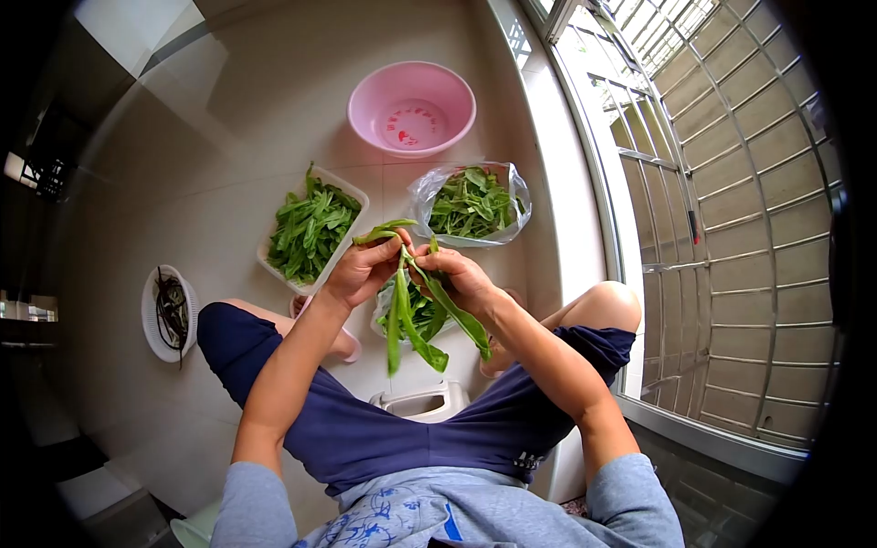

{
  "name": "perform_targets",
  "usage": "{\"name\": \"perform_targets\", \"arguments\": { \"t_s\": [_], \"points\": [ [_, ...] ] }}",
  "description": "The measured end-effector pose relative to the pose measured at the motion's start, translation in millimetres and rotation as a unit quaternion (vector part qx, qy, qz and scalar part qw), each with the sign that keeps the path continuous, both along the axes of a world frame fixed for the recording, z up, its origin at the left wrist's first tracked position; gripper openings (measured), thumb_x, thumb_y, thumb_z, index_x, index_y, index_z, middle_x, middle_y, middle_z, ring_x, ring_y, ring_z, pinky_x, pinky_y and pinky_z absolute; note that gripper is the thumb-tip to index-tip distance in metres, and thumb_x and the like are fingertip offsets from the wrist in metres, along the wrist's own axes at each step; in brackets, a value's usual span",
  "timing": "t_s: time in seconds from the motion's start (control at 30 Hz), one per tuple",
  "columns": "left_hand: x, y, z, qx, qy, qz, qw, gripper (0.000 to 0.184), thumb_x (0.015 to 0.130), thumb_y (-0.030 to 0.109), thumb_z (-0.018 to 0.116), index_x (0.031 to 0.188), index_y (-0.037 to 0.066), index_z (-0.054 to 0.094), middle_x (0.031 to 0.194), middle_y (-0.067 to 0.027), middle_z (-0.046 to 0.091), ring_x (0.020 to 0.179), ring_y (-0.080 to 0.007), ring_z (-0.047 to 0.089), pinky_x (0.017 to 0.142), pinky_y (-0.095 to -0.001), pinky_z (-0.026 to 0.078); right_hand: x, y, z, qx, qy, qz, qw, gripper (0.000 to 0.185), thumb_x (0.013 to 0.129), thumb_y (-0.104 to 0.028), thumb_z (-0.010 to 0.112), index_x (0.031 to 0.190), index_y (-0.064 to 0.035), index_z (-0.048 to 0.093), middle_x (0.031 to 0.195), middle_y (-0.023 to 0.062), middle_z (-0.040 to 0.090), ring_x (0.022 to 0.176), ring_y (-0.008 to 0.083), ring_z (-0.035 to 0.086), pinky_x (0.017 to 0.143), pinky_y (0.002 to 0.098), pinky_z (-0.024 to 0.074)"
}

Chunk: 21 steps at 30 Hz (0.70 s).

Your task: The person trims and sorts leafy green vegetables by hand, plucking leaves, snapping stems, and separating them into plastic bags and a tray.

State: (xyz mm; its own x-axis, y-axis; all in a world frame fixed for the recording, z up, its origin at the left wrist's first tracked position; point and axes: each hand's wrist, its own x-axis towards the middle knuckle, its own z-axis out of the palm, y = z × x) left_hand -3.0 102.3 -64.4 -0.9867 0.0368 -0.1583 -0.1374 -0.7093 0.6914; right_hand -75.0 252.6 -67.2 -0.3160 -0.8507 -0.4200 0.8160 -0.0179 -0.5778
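Between my knees, both hands meet over a long-leaved green vegetable stalk [398, 310]. My left hand [367, 268] is closed on its upper part, with some leaves sticking out past the fingertips. My right hand [457, 272] pinches the same greens near the stem, and a long leaf hangs down beside it. More leafy greens [418, 313] lie below the hands in a container or bag that is mostly hidden. Just ahead on the left, a white rectangular basket [354, 194] is heaped with greens. To the right stands a clear plastic bag [520, 203] of greens.
A pink basin [356, 114] with red printing inside sits farther ahead on the tiled floor [228, 137]. At the left, a small white basket [151, 315] holds dark, thin strands. A ledge and a barred window [703, 228] run along the right. Part of a light stool [388, 399] shows between my legs.
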Motion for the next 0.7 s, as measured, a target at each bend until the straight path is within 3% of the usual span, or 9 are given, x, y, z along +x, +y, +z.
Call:
{"name": "perform_targets", "arguments": {
  "t_s": [0.07, 0.13, 0.17, 0.2, 0.27, 0.47, 0.53, 0.57, 0.7],
  "points": [
    [-0.9, -0.7, -3.3, -0.014, 0.007, 0.002, 1.000, 0.016, 0.082, 0.016, 0.044, 0.088, 0.002, 0.050, 0.077, -0.0049, 0.052, 0.071, -0.0112, 0.046, 0.065, -0.0232, 0.036, 0.3, -0.3, -2.8, -0.032, -0.008, 0.007, 0.999, 0.014, 0.073, -0.016, 0.050, 0.081, -0.0049, 0.051, 0.067, 0.0028, 0.051, 0.054, 0.0097, 0.044, 0.050, 0.0203, 0.0356],
    [-1.4, -6.8, -11.6, 0.060, 0.016, -0.027, 0.998, 0.018, 0.083, 0.018, 0.043, 0.087, 0.002, 0.050, 0.074, -0.0051, 0.051, 0.069, -0.0125, 0.046, 0.065, -0.0237, 0.035, -3.3, 1.5, 1.7, -0.043, -0.038, 0.008, 0.998, 0.012, 0.073, -0.017, 0.049, 0.079, -0.0063, 0.048, 0.066, 0.0028, 0.046, 0.058, 0.0102, 0.042, 0.050, 0.0208, 0.0331],
    [-1.3, -9.4, -14.4, 0.082, 0.024, -0.034, 0.996, 0.016, 0.082, 0.015, 0.046, 0.087, 0.002, 0.052, 0.077, -0.0039, 0.052, 0.073, -0.0129, 0.051, 0.068, -0.0250, 0.042, -6.8, 2.3, 2.0, -0.051, -0.047, 0.009, 0.998, 0.011, 0.073, -0.017, 0.049, 0.077, -0.0068, 0.048, 0.065, 0.0023, 0.046, 0.057, 0.0096, 0.040, 0.049, 0.0207, 0.0320],
    [-1.4, -8.5, -11.0, 0.083, 0.025, -0.036, 0.996, 0.016, 0.082, 0.015, 0.046, 0.087, 0.002, 0.052, 0.077, -0.0039, 0.052, 0.073, -0.0129, 0.051, 0.068, -0.0250, 0.042, -10.5, 2.9, 2.5, -0.058, -0.055, 0.009, 0.997, 0.010, 0.073, -0.017, 0.049, 0.076, -0.0072, 0.047, 0.065, 0.0017, 0.045, 0.055, 0.0091, 0.039, 0.048, 0.0205, 0.0308],
    [0.7, -5.3, -1.7, 0.006, -0.029, 0.015, 0.999, 0.018, 0.083, 0.018, 0.044, 0.087, 0.001, 0.049, 0.072, -0.0056, 0.049, 0.070, -0.0150, 0.047, 0.068, -0.0261, 0.040, -15.4, 3.7, -2.1, -0.064, -0.050, 0.016, 0.997, 0.010, 0.073, -0.017, 0.050, 0.076, -0.0083, 0.048, 0.064, 0.0006, 0.044, 0.052, 0.0083, 0.036, 0.046, 0.0201, 0.0285],
    [4.2, -6.0, 5.8, -0.023, -0.032, -0.010, 0.999, 0.013, 0.081, 0.013, 0.046, 0.084, 0.002, 0.052, 0.075, -0.0072, 0.054, 0.070, -0.0166, 0.053, 0.068, -0.0279, 0.043, -25.1, 3.4, -0.4, -0.075, -0.028, -0.046, 0.996, 0.011, 0.075, -0.019, 0.050, 0.077, -0.0088, 0.048, 0.061, 0.0000, 0.046, 0.046, 0.0078, 0.039, 0.040, 0.0190, 0.0292],
    [7.8, -2.5, 10.3, -0.014, -0.082, -0.011, 0.997, 0.012, 0.080, 0.009, 0.046, 0.087, 0.000, 0.052, 0.076, -0.0090, 0.056, 0.069, -0.0176, 0.056, 0.067, -0.0289, 0.045, -33.4, 5.9, 0.5, -0.031, 0.049, -0.103, 0.993, 0.009, 0.075, -0.018, 0.052, 0.077, -0.0092, 0.048, 0.061, -0.0011, 0.047, 0.044, 0.0057, 0.039, 0.037, 0.0167, 0.0273],
    [9.4, 0.3, 10.7, -0.014, -0.089, -0.015, 0.996, 0.012, 0.079, 0.008, 0.045, 0.087, 0.001, 0.051, 0.079, -0.0113, 0.056, 0.070, -0.0195, 0.057, 0.067, -0.0307, 0.046, -38.8, 9.6, 3.4, -0.026, 0.080, -0.104, 0.991, 0.012, 0.075, -0.019, 0.052, 0.080, -0.0081, 0.049, 0.064, 0.0012, 0.048, 0.048, 0.0084, 0.040, 0.043, 0.0188, 0.0321],
    [17.2, 19.3, -3.5, -0.011, -0.124, 0.004, 0.992, 0.013, 0.077, 0.004, 0.043, 0.088, 0.001, 0.050, 0.078, -0.0083, 0.053, 0.066, -0.0149, 0.052, 0.063, -0.0259, 0.043, -43.4, 9.7, 16.6, 0.024, 0.170, -0.194, 0.966, 0.006, 0.079, -0.015, 0.051, 0.080, -0.0091, 0.049, 0.062, -0.0057, 0.046, 0.044, -0.0002, 0.032, 0.038, 0.0141, 0.0216]
  ]
}}
